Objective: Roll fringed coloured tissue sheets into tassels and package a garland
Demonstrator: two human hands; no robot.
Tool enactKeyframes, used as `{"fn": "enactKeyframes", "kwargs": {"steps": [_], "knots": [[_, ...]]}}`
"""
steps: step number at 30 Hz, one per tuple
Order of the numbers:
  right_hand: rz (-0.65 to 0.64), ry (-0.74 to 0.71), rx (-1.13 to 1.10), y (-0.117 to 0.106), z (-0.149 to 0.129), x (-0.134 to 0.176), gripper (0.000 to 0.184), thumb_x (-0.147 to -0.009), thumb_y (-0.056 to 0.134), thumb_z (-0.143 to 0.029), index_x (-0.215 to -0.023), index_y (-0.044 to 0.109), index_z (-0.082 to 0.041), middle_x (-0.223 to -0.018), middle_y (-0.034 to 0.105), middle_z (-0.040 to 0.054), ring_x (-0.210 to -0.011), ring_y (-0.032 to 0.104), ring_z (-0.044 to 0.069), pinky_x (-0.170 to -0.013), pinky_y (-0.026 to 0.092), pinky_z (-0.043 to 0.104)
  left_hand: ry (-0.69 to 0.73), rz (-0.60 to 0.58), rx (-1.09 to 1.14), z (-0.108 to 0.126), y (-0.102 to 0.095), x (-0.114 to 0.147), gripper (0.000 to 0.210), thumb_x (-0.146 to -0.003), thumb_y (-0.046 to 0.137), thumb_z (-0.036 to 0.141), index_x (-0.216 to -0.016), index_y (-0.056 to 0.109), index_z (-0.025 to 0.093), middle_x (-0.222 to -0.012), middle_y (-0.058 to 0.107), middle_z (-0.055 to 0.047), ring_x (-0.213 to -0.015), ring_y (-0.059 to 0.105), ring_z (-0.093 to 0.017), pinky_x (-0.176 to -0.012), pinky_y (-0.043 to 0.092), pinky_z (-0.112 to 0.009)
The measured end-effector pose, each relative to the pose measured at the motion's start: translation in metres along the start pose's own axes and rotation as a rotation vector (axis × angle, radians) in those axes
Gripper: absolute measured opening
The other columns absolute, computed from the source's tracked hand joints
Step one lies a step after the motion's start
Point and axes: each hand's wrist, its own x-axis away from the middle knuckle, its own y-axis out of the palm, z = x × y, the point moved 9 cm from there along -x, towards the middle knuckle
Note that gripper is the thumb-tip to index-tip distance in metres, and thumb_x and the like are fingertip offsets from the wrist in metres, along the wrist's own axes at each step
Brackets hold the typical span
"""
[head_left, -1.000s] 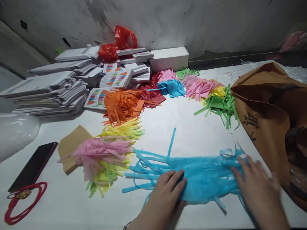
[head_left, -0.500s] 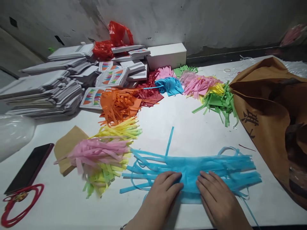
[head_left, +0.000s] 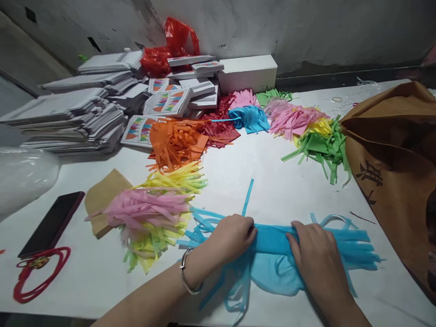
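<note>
A sheet of blue fringed tissue paper (head_left: 274, 240) lies in front of me, its cut strips spreading to the left and right. My left hand (head_left: 235, 234), with a silver bangle at the wrist, is closed on the paper's upper middle, fingers curled. My right hand (head_left: 311, 247) grips the same sheet farther right, thumb and fingers at its upper edge. Between the hands the top layer forms a flat band, and a looser, sheerer layer bulges out below it. Some strips hang toward me under my left forearm. The fingertips are partly hidden.
Left of the sheet lie pink fringe (head_left: 146, 206), yellow fringe (head_left: 177, 179) and a phone (head_left: 51, 222) with a red cord (head_left: 42, 274). Orange fringe (head_left: 179, 143), stacked white packets (head_left: 85, 109) and a white box (head_left: 248, 72) stand behind. A brown bag (head_left: 388, 150) covers the right side.
Both hands have gone from lying flat on the blue paper to gripping its upper part. The sheet's near part now hangs loose and bunched below. The view has shifted slightly.
</note>
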Motion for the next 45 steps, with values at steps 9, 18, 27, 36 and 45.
{"fn": "enactKeyframes", "kwargs": {"steps": [9, 18, 27, 36, 45], "knots": [[-0.079, -0.251, -0.198, 0.007, -0.043, 0.015, 0.029, -0.098, 0.044, -0.014, -0.111, 0.069, -0.016, -0.107, 0.072, 0.0093, -0.101, 0.063, 0.028, -0.094, 0.043, 0.045, 0.1, -0.033, -0.035, 0.004, 0.005, 0.007, 0.017, -0.085, 0.058, 0.015, -0.098, 0.066, 0.023, -0.091, 0.075, -0.004, -0.083, 0.071, -0.023, -0.063, 0.045, -0.027], [-0.068, -0.215, -0.152, 0.011, -0.02, 0.022, 0.031, -0.092, 0.048, -0.006, -0.113, 0.068, -0.017, -0.111, 0.069, 0.0098, -0.105, 0.061, 0.027, -0.089, 0.047, 0.042, -0.024, 0.254, -0.238, -0.053, -0.057, 0.039, 0.035, -0.082, 0.048, -0.002, -0.109, 0.064, 0.013, -0.118, 0.064, -0.019, -0.109, 0.061, -0.036, -0.088, 0.047, -0.05], [0.024, -0.185, -0.087, 0.009, -0.005, 0.031, 0.024, -0.095, 0.049, -0.008, -0.112, 0.065, -0.014, -0.112, 0.069, 0.0111, -0.106, 0.061, 0.027, -0.095, 0.045, 0.045, 0.468, 0.249, -0.226, 0.046, 0.031, 0.036, 0.014, -0.096, 0.059, 0.017, -0.11, 0.059, 0.018, -0.109, 0.066, -0.008, -0.095, 0.058, -0.027, -0.08, 0.051, -0.041], [0.186, 0.009, 0.143, -0.055, 0.041, 0.067, 0.032, -0.095, 0.049, -0.02, -0.124, 0.061, -0.014, -0.122, 0.066, 0.0171, -0.107, 0.062, 0.032, -0.091, 0.047, 0.045, 0.49, 0.341, -0.129, 0.034, 0.032, 0.035, 0.023, -0.092, 0.062, 0.012, -0.114, 0.06, 0.019, -0.113, 0.066, -0.008, -0.095, 0.057, -0.027, -0.078, 0.051, -0.04], [-0.025, -0.254, -0.016, 0.01, -0.021, 0.073, 0.039, -0.097, 0.036, -0.006, -0.125, 0.062, -0.016, -0.09, 0.071, 0.0057, -0.077, 0.065, 0.019, -0.077, 0.044, 0.036, 0.538, 0.476, -0.036, 0.032, 0.024, 0.034, 0.022, -0.093, 0.053, 0.007, -0.109, 0.062, 0.019, -0.107, 0.069, -0.007, -0.09, 0.058, -0.025, -0.075, 0.051, -0.038]]}}
